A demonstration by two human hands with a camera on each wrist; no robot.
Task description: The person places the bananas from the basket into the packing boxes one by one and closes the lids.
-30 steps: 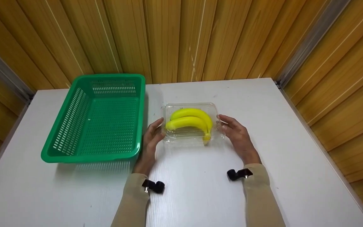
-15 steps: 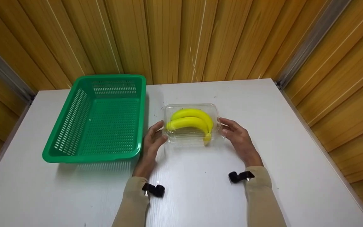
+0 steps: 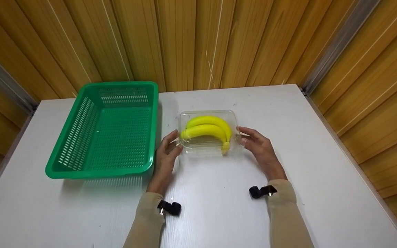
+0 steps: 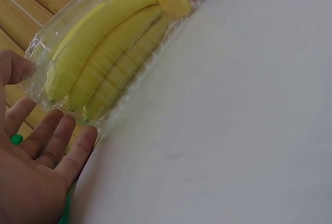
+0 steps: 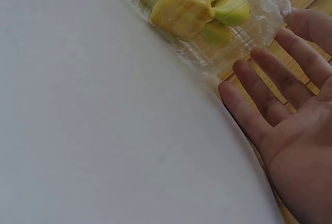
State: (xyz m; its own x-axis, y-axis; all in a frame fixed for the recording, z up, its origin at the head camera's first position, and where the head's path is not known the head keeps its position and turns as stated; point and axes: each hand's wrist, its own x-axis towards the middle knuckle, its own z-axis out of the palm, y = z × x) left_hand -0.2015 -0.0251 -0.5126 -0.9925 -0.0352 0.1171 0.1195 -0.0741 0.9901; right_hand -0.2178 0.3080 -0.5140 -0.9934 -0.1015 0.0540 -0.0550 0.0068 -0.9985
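A clear plastic clamshell box [image 3: 202,148] lies on the table with a bunch of yellow bananas [image 3: 203,131] inside it. The bananas' stem end [image 4: 174,2] points towards the right side of the box. My left hand [image 3: 165,156] is at the box's left side, its fingers spread and fairly straight, fingertips right at the plastic. On the opposite side, my right hand [image 3: 261,150] mirrors it, with the thumb close to the upper rim. The right wrist view shows that hand's straight fingers [image 5: 264,94] reaching to the box wall, palm off the box.
A green slotted basket [image 3: 152,137] stands left of the box, close beside my left hand. The white table [image 3: 219,213] ends against wood-patterned panels [image 3: 181,44] at the back and sides. Black cameras [image 3: 263,191] sit on both wrists.
The box with the bananas has shifted slightly away from me in the last half second. Both hands stay at its sides with little movement. The basket keeps its place.
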